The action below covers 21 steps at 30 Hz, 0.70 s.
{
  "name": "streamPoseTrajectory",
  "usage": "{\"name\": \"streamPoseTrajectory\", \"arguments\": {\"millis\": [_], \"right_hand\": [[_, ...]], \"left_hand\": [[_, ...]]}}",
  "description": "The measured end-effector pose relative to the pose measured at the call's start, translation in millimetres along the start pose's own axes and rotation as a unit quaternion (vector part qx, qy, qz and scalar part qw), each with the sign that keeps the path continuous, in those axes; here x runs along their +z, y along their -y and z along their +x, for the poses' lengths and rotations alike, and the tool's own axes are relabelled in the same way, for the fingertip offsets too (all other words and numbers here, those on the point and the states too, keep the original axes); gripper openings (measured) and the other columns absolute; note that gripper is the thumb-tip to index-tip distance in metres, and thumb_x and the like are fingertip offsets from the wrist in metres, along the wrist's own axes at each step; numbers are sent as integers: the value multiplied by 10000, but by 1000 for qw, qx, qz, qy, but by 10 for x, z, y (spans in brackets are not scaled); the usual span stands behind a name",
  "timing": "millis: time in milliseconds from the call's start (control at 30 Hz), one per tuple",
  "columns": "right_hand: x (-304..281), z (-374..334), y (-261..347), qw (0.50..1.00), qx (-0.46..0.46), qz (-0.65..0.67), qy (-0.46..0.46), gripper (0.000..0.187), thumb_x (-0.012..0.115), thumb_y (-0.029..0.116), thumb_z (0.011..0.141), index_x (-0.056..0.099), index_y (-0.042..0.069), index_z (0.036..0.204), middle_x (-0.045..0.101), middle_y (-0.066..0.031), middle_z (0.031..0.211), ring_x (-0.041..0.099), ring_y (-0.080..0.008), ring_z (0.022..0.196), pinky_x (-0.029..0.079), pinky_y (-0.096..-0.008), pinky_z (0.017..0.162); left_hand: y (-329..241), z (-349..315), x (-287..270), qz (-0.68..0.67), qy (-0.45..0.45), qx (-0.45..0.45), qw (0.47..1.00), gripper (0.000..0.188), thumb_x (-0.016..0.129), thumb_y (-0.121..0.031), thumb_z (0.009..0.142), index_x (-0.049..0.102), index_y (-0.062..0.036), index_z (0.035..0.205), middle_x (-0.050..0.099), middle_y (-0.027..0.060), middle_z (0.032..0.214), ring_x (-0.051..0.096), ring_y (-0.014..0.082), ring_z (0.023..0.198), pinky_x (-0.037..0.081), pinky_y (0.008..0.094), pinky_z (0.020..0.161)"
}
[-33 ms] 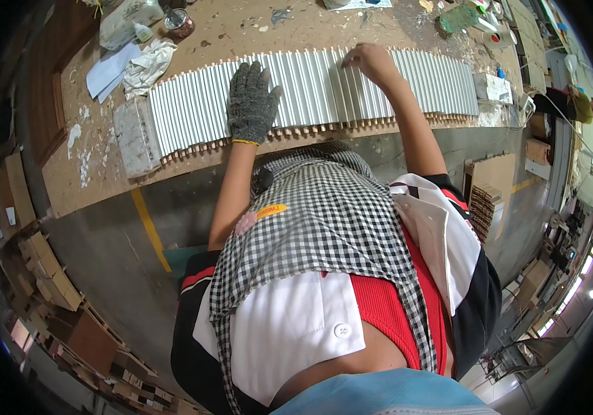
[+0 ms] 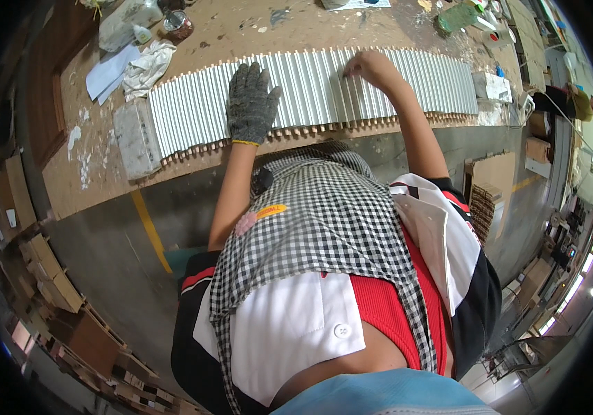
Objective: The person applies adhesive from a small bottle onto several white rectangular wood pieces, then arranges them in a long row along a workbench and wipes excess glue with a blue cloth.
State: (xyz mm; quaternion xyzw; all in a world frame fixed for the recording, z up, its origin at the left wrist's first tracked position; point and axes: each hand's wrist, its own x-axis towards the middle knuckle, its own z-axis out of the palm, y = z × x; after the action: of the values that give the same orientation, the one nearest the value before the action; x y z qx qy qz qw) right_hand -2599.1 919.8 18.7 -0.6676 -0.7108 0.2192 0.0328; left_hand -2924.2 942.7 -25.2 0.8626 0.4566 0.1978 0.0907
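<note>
A long row of narrow white slats [image 2: 310,90] with bare wooden ends lies side by side across the workbench. On its left part rests my left hand [image 2: 251,104], in a dark grey knit glove, palm down with the fingers stretched out. My right hand [image 2: 372,69] is bare and reaches over the row right of its middle. Its fingers are bent and drawn together, with the tips down at the slats near the far edge. Whatever they may pinch is hidden. A whitish block [image 2: 136,138] stands against the left end of the row, another white block [image 2: 492,88] at the right end.
On the paint-spotted workbench [image 2: 241,34], a crumpled white cloth [image 2: 148,69], papers [image 2: 111,72] and a dark tin [image 2: 178,24] lie at the far left. A green bottle [image 2: 458,19] lies far right. Stacked cardboard [image 2: 490,183] stands on the floor at right.
My right hand has shifted very slightly toward me over the slats. My left hand and the row stay where they were.
</note>
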Motion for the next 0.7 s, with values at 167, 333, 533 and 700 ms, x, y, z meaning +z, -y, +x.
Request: {"name": "streamPoseTrajectory", "arguments": {"millis": [167, 333, 533, 700], "right_hand": [[-315, -970, 279, 966, 123, 130, 187, 233, 705, 57, 816, 779, 143, 1020, 752, -72, 922, 710, -216, 819, 544, -355, 737], [61, -1956, 380, 953, 231, 193, 27, 238, 716, 68, 825, 740, 82, 1061, 726, -112, 989, 689, -281, 865, 530, -384, 788], [69, -1866, 491, 918, 272, 261, -123, 171, 711, 121, 856, 736, 78, 1020, 676, -114, 925, 650, -270, 781, 515, -360, 715], [-306, -914, -82, 973, 95, -34, -208, 179, 601, 171, 921, 738, 157, 1035, 668, -80, 936, 659, -282, 806, 521, -388, 696]], "left_hand": [[8, 25, -39, -28, 18, 3, 999, 610, 546, -424, 958, 505, 21, 1373, 465, 217, 1450, 378, 375, 1380, 255, 495, 1175], [-45, 397, -11, 22, 89, 30, 995, 770, 463, -540, 974, 350, 31, 1478, 319, 246, 1542, 236, 385, 1463, 137, 475, 1214], [-680, 781, 358, -113, 105, 188, 970, 725, 453, -537, 989, 344, -33, 1500, 312, 188, 1564, 223, 308, 1481, 155, 416, 1218], [-1415, 580, 338, -88, 186, 404, 892, 598, 484, -492, 975, 493, -95, 1422, 425, 127, 1508, 355, 288, 1418, 216, 418, 1211]]}}
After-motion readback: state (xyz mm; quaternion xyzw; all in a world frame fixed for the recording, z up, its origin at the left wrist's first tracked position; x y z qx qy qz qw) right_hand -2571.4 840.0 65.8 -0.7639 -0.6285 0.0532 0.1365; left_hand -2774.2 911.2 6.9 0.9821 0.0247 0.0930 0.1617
